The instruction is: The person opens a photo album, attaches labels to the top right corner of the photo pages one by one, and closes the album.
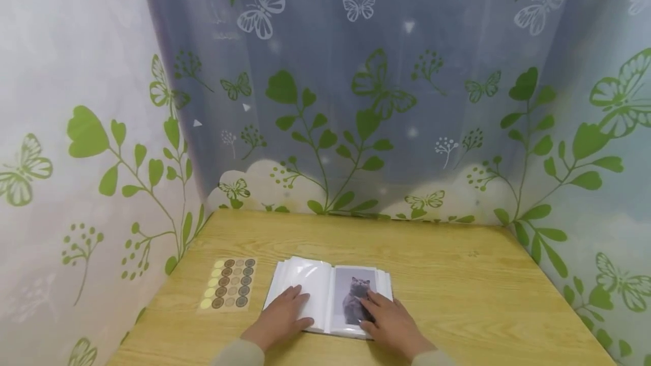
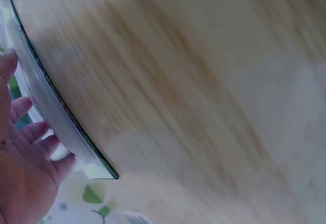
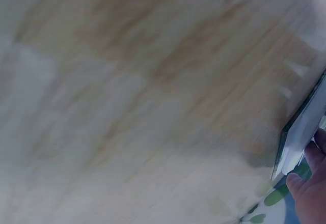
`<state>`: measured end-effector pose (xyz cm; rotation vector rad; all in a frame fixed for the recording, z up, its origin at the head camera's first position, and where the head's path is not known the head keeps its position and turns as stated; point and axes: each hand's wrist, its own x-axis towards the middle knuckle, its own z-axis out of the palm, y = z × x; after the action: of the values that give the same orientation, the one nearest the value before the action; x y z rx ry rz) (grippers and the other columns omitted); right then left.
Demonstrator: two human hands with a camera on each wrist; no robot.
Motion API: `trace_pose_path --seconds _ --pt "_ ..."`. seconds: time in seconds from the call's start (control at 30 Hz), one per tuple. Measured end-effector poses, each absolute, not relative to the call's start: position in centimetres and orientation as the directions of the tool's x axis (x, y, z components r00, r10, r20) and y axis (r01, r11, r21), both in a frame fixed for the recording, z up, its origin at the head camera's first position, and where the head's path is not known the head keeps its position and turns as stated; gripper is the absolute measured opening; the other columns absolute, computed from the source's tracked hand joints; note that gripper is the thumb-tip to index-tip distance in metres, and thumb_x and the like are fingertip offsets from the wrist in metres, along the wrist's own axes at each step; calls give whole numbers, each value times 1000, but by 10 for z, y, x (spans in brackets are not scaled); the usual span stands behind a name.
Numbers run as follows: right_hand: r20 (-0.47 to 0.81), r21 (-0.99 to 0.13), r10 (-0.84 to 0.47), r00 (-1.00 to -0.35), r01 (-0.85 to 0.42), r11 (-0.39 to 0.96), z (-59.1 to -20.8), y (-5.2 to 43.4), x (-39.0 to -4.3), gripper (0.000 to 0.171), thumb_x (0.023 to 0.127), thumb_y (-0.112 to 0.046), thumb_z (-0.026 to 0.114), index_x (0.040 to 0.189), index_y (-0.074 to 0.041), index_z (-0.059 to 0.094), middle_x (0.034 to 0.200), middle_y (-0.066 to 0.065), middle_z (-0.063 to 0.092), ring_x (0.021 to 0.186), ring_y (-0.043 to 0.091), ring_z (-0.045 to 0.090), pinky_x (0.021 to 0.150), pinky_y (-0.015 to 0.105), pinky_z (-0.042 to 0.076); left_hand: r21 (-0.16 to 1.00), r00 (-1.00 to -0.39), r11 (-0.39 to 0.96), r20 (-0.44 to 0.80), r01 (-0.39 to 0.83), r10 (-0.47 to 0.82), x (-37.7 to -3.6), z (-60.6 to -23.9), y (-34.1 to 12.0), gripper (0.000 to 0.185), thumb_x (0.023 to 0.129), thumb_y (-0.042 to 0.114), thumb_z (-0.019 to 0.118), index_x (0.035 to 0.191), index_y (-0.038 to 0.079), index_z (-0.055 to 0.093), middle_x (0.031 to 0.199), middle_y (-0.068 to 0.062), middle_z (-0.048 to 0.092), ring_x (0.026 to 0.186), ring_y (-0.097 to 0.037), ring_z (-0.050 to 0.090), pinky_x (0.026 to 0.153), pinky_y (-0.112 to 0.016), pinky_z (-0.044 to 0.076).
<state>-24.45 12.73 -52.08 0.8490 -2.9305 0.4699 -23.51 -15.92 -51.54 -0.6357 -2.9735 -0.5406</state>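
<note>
Photo album (image 1: 325,292) open on wooden table (image 1: 458,275), leafy curtains (image 1: 356,100)

Sticker sheet (image 1: 230,284) left of album (image 1: 328,293) on table (image 1: 458,275)

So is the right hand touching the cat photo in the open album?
Touching. The head view shows the right hand lying flat on the album's right page, its fingers resting on the cat photo.

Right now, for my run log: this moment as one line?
left hand: flat on photo album | right hand: on cat photo | sticker sheet: beside, untouched
</note>
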Motion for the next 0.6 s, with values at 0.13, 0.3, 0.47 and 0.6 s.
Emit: trace_pose_path --seconds 0.13,0.3,0.47,0.6 --pt "133 -285 -503 -854 -520 806 -523 135 -243 52 95 -35 64 134 -2 59 143 21 51 132 39 46 107 66 31 314 -913 858 126 407 387 -230 -516 -155 59 92 40 67 133 -2 58 141 -27 48 132 -44 44 107 -57 37" --pt "110 -295 -500 -859 -509 809 -522 144 -237 52 94 -34 65 134 -2 59 143 21 51 131 40 47 106 67 30 306 -912 859 115 410 394 -222 -516 -148 60 91 41 68 133 -2 58 141 -28 48 131 -45 45 107 -57 37" --pt "113 -309 -502 -857 -510 802 -521 150 -231 52 94 -33 64 134 1 59 143 22 50 130 41 47 106 67 31 289 -912 865 111 410 395 -217 -517 -143 61 91 42 67 133 -1 58 141 -27 49 131 -45 45 107 -55 37" --pt "114 -322 -504 -856 -512 796 -520 152 -228 53 94 -33 64 134 2 58 142 23 50 129 41 49 105 61 37 282 -911 866 116 413 396 -215 -516 -141 60 90 42 68 132 -1 58 140 -27 49 129 -45 46 107 -54 38"
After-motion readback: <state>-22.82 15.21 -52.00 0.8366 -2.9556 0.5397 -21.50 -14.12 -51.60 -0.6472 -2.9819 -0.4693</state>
